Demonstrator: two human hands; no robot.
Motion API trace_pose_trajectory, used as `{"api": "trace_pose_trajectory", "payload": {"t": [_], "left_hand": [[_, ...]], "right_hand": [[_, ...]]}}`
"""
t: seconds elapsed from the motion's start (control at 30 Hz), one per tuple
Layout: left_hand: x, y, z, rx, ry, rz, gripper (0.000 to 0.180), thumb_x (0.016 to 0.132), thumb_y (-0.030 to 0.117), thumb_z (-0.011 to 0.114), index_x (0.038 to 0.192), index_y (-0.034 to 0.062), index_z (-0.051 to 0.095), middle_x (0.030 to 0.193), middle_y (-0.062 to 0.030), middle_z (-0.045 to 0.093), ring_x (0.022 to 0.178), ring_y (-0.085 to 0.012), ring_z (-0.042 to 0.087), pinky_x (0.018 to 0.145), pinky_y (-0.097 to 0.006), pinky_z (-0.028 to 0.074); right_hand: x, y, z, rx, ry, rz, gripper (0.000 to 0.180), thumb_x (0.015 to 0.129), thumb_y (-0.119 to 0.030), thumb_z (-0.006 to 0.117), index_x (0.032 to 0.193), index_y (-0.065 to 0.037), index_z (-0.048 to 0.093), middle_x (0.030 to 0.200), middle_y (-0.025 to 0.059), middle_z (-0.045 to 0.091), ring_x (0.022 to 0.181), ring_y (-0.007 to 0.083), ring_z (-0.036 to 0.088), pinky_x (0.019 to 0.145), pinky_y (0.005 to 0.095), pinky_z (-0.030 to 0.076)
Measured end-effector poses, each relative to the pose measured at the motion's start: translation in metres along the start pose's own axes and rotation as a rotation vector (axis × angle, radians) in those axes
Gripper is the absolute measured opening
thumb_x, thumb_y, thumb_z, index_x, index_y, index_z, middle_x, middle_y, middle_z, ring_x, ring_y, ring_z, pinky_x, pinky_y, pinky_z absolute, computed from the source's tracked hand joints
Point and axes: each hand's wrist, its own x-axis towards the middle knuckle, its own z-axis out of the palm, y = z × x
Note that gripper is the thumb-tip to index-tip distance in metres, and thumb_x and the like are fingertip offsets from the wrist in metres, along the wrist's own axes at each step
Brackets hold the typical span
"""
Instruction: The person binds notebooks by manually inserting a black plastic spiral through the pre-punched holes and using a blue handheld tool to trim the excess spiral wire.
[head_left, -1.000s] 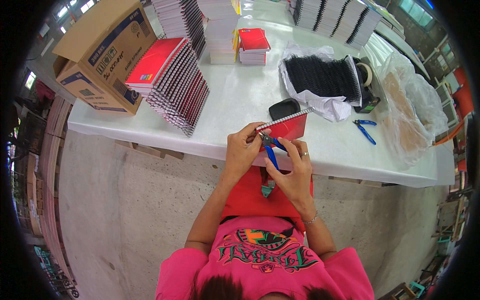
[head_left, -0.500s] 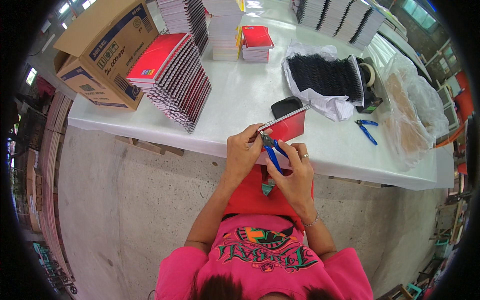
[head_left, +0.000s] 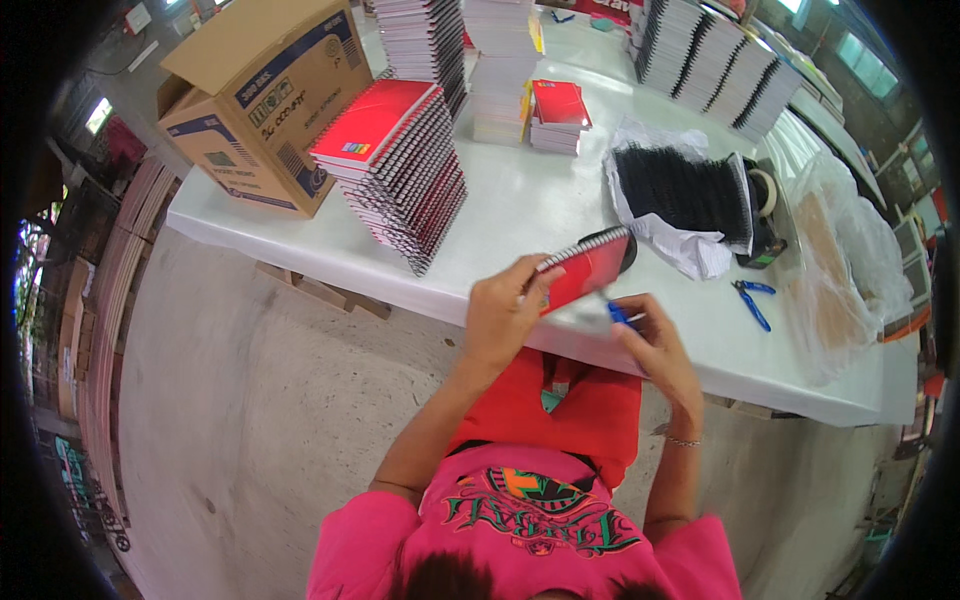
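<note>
My left hand (head_left: 508, 312) grips a red spiral notebook (head_left: 590, 270) by its near left end, fingers closed on the cover and the wire binding. The notebook is tilted, held above the table's front edge. Just right of it, my right hand (head_left: 652, 340) is wrapped round blue-handled cutting pliers (head_left: 622, 316). Their jaws point toward the notebook's lower edge and are partly blurred. Behind the notebook's far end, a dark flat object (head_left: 628, 252) lies mostly hidden on the table.
A leaning stack of red spiral notebooks (head_left: 400, 170) and a cardboard box (head_left: 265, 105) stand at left. Black binding coils (head_left: 680, 190) lie on white paper, with second blue pliers (head_left: 752, 304) and a clear plastic bag (head_left: 850, 250) to the right. The white table (head_left: 240, 220) ends before me.
The pliers have left the binding's end at my left hand and moved right, below the notebook. The notebook shows more of its cover. The whole view has shifted a little.
</note>
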Motion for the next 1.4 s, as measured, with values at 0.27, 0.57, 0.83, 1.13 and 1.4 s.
{"api": "trace_pose_trajectory", "payload": {"t": [0.27, 0.57, 0.83, 1.13, 1.4], "left_hand": [[0.072, 0.060, -0.127, -0.007, 0.491, 0.171, 0.027, 0.092, 0.017, 0.068, 0.113, 0.0001, 0.066, 0.092, -0.0042, 0.068, 0.079, -0.0077, 0.059, 0.074, -0.022, 0.049], [0.181, 0.072, -0.230, 0.106, 0.196, 0.318, 0.032, 0.098, 0.025, 0.052, 0.122, 0.0063, 0.064, 0.111, -0.0077, 0.067, 0.095, -0.0124, 0.064, 0.082, -0.026, 0.053], [0.245, 0.068, -0.214, 0.341, -0.219, 0.418, 0.036, 0.095, 0.023, 0.042, 0.109, 0.0096, 0.072, 0.109, -0.0070, 0.068, 0.091, -0.0156, 0.064, 0.083, -0.027, 0.051], [0.269, 0.025, -0.184, 0.640, -0.484, 0.398, 0.042, 0.087, 0.024, 0.041, 0.096, 0.0011, 0.075, 0.101, -0.0131, 0.072, 0.094, -0.0215, 0.061, 0.090, -0.029, 0.044], [0.257, 0.028, -0.148, 0.588, -0.549, 0.400, 0.042, 0.088, 0.026, 0.041, 0.099, 0.0101, 0.078, 0.087, -0.0131, 0.055, 0.089, -0.0259, 0.056, 0.090, -0.031, 0.042]], "right_hand": [[0.012, 0.029, -0.063, -0.617, 0.485, -0.383, 0.039, 0.085, -0.015, 0.071, 0.119, -0.004, 0.057, 0.116, 0.0138, 0.058, 0.104, 0.0248, 0.058, 0.098, 0.0376, 0.042], [-0.088, -0.152, -0.033, 0.767, -0.146, -0.902, 0.039, 0.085, -0.032, 0.070, 0.114, -0.012, 0.053, 0.097, 0.0148, 0.061, 0.086, 0.0290, 0.062, 0.071, 0.0448, 0.050], [-0.096, -0.179, 0.001, 0.619, -0.157, -1.318, 0.025, 0.089, -0.032, 0.059, 0.113, -0.032, 0.063, 0.080, 0.0038, 0.053, 0.077, 0.0250, 0.057, 0.079, 0.0448, 0.044], [-0.100, -0.189, 0.010, 0.676, -0.051, -1.260, 0.009, 0.088, -0.021, 0.058, 0.092, -0.025, 0.065, 0.070, 0.0020, 0.055, 0.070, 0.0191, 0.055, 0.081, 0.0349, 0.045], [-0.039, -0.155, -0.021, 0.270, -0.051, -1.194, 0.035, 0.084, -0.011, 0.069, 0.110, -0.011, 0.044, 0.084, 0.0090, 0.056, 0.058, 0.0196, 0.052, 0.050, 0.0341, 0.045]]}}
